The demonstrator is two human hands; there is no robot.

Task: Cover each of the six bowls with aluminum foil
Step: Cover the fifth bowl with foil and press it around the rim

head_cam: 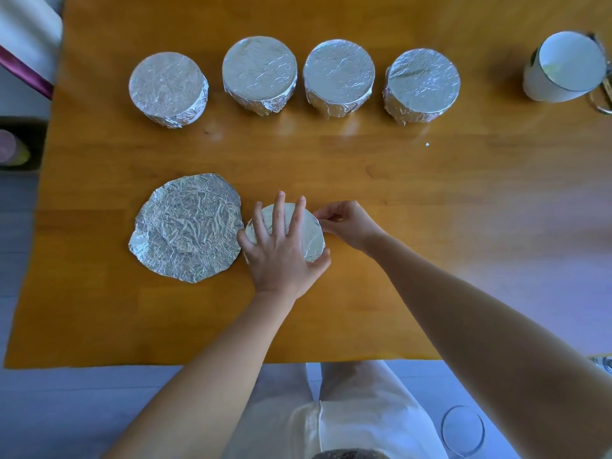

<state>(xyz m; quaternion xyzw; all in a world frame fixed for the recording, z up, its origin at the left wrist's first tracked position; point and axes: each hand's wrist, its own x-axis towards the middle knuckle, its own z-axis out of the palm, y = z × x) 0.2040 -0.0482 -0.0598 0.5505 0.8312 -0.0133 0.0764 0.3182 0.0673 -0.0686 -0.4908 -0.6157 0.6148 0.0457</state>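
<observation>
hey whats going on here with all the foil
A person is covering bowls with aluminium foil at an orange-brown wooden table. Their left hand presses flat on a round foil-wrapped bowl near the front edge, while the right hand fingers pinch the foil at its right rim. Four round foil-covered bowls already stand in a row at the far side. A loose crumpled round foil sheet lies just left of the bowl in hand, and an uncovered white container sits far right.

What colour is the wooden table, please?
The wooden table is honey-orange, seen in the head view.
</observation>
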